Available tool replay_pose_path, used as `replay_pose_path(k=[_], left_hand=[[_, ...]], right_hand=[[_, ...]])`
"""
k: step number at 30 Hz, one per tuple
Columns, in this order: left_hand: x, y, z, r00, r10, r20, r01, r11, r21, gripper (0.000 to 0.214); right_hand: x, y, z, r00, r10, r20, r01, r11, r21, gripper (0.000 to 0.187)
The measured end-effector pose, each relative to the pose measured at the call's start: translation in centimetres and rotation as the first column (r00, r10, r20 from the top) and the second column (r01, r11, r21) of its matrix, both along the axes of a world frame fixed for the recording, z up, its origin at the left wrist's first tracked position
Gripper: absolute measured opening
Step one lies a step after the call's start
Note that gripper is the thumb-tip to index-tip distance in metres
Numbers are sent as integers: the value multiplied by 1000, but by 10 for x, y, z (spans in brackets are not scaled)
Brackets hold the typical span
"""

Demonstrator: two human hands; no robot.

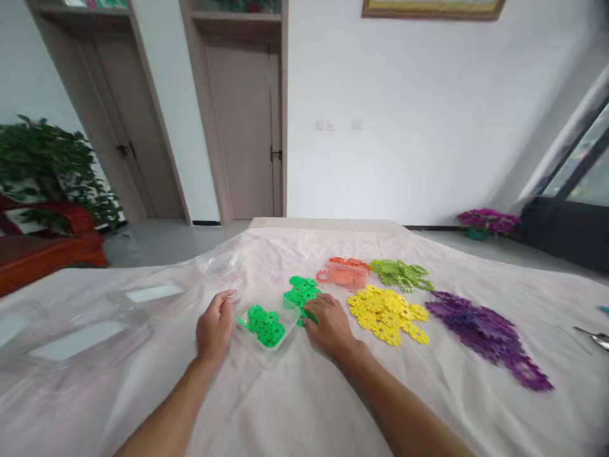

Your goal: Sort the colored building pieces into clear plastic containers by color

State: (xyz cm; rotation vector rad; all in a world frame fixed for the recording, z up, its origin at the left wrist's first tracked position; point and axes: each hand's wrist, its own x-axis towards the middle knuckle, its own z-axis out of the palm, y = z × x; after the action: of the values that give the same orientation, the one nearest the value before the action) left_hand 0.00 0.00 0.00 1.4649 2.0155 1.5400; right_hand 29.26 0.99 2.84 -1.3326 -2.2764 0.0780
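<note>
A clear plastic box (pixel 281 341) stands on the cloth in front of me, with several green interlocking discs (pixel 262 327) inside. At its left side is my left hand (pixel 215 327), holding nothing, its fingers loosely bent and partly apart. My right hand (pixel 328 322) lies to the right of the box. Its fingers are curled over the near edge of a loose pile of green discs (pixel 301 291), and the fingertips are partly hidden. Just right of that hand is a heap of yellow discs (pixel 383 311).
Beyond lie a clear box of orange discs (pixel 343 274), light green discs (pixel 400 273) and a long purple pile (pixel 488 333). Clear containers (pixel 88 336) with white labels stand at the left. A metal utensil (pixel 597 338) lies by the right edge of the cloth-covered table (pixel 295 412).
</note>
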Motion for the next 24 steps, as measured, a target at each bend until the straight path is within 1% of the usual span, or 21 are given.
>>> replay_pose_path(k=[4, 6, 9, 11, 14, 18, 21, 24], left_hand=[[-8, 3, 0, 999, 51, 2, -51, 999, 4, 36], [-11, 5, -2, 998, 63, 25, -63, 998, 27, 36], [-12, 6, -4, 997, 42, 62, -46, 997, 56, 34], [-12, 6, -4, 996, 16, 84, -22, 998, 66, 34], [-10, 6, -3, 994, -8, 105, 0, 997, 75, 34], [-9, 5, -2, 994, -17, 109, 9, 997, 72, 33], [-10, 5, -3, 994, -19, 111, 10, 997, 75, 33], [-10, 6, -4, 993, -23, 114, 14, 997, 81, 34]], right_hand=[[7, -5, 1, 997, -71, -37, 70, 997, -25, 21], [7, -6, 1, 995, -96, -31, 95, 995, -25, 29], [2, -6, 1, 993, -115, 14, 115, 993, -32, 40], [-1, -6, 0, 992, -121, 23, 122, 991, -53, 36], [-4, -4, -2, 994, -110, -25, 108, 991, -82, 27], [-4, -1, -5, 986, -97, -133, 85, 992, -89, 21], [-3, 1, -9, 975, -67, -210, 52, 996, -76, 12], [-1, 7, -16, 936, -112, -334, 96, 993, -66, 8]])
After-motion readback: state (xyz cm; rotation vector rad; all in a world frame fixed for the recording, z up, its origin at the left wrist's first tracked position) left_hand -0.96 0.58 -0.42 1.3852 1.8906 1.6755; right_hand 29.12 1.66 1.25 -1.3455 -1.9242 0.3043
